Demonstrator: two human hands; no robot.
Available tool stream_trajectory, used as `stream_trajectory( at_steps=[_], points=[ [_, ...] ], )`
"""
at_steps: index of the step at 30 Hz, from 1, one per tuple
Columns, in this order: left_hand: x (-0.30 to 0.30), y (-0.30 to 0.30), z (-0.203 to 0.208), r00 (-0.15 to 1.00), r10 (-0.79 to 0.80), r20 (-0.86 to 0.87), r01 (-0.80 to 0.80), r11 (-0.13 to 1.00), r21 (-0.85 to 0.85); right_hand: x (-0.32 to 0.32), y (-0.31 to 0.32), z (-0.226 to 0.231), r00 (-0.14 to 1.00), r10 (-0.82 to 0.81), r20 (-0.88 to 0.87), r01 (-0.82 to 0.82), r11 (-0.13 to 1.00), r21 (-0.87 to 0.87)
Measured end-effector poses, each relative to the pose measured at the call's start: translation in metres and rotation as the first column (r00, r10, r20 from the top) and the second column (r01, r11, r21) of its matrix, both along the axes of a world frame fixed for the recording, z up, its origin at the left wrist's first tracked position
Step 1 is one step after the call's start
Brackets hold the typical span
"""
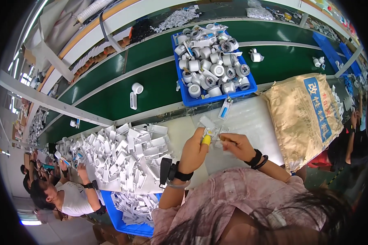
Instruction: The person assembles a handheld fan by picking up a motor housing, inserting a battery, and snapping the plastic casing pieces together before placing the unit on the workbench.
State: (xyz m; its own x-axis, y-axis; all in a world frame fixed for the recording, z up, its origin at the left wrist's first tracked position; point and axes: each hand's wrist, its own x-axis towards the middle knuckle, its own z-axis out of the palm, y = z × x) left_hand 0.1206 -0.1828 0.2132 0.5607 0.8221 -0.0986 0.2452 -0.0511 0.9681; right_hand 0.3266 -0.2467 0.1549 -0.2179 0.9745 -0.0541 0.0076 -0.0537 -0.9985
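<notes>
Just above the front edge of the table, my left hand (193, 151) is closed, with a yellow cover over its thumb tip. It grips a small whitish plastic part (209, 131), whose exact shape is too small to make out. My right hand (238, 147) is closed close beside it, fingertips pinched together. A thin, dark line runs between the two hands at the pinch; what the right fingers hold is not clear. Just beyond my hands lies a flat white piece with a blue strip (225, 109), by the rim of the blue crate (188, 100).
White round-headed plastic units (216, 70) fill that crate. Loose white plastic parts (126, 153) are heaped at the left, above a blue bin (117, 218) of similar pieces. A large brown sack (292, 122) stands right. Green conveyor belts (157, 83) run behind; a co-worker (71, 196) sits left.
</notes>
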Motion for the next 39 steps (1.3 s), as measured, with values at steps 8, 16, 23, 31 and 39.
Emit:
stream_trajectory(
  at_steps=[8,16,23,31,39],
  points=[
    [0.01,-0.011,-0.018,0.964,0.174,0.199,-0.095,0.93,-0.355,-0.002,-0.006,0.024,0.912,-0.294,0.285,0.186,0.918,0.35],
    [0.017,-0.02,-0.033,0.946,0.166,0.278,-0.075,0.948,-0.31,-0.003,0.002,0.036,0.924,-0.281,0.26,0.112,0.848,0.518],
    [0.021,-0.029,-0.024,0.961,0.149,0.234,-0.075,0.952,-0.297,-0.005,-0.001,0.032,0.868,-0.363,0.34,0.056,0.751,0.658],
    [0.024,-0.032,-0.026,0.946,0.175,0.273,-0.089,0.949,-0.303,-0.007,0.001,0.028,0.875,-0.341,0.344,0.043,0.763,0.645],
    [0.023,-0.035,-0.027,0.969,0.105,0.224,-0.06,0.978,-0.2,-0.005,0.003,0.03,0.84,-0.422,0.34,0.071,0.709,0.702]
  ],
)
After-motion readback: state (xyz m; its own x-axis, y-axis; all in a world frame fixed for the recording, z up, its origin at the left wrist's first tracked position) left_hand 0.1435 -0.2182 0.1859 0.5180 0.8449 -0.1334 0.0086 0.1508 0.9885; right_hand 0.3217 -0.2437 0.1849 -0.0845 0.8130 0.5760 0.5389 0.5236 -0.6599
